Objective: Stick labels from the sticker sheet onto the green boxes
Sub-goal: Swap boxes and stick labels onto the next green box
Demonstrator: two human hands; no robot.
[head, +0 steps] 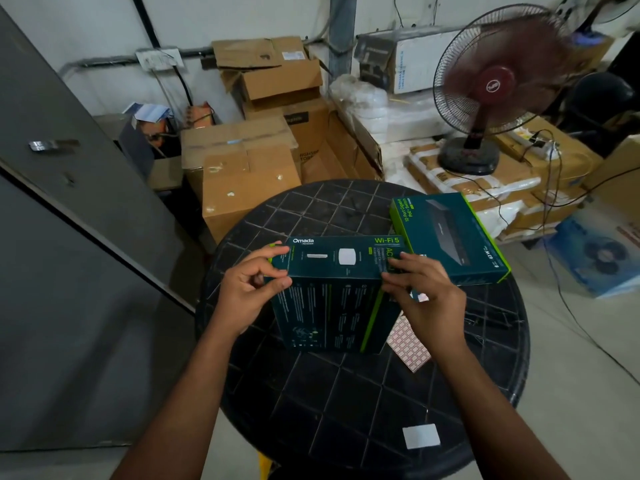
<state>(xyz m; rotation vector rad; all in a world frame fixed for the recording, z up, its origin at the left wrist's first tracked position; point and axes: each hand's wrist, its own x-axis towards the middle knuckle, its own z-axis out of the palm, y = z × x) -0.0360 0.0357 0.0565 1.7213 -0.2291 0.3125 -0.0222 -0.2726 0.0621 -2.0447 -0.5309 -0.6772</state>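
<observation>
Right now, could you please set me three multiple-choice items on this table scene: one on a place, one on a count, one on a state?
1. Where does the sticker sheet lie?
A. On the table, right of the Wi-Fi 5 box
B. On top of the switch box
C. On the floor

2. How many green boxes are on the table?
A. One
B. Two
C. Four

3. How is the Wi-Fi 5 box held?
A. By nobody
B. By the left hand alone
C. By both hands, the right hand too

Answers:
1 A: its pink grid shows beside the box, partly under the right wrist.
2 B: only the Wi-Fi 5 box and the switch box are there.
3 C: fingers of each hand grip one of its upper corners.
</observation>
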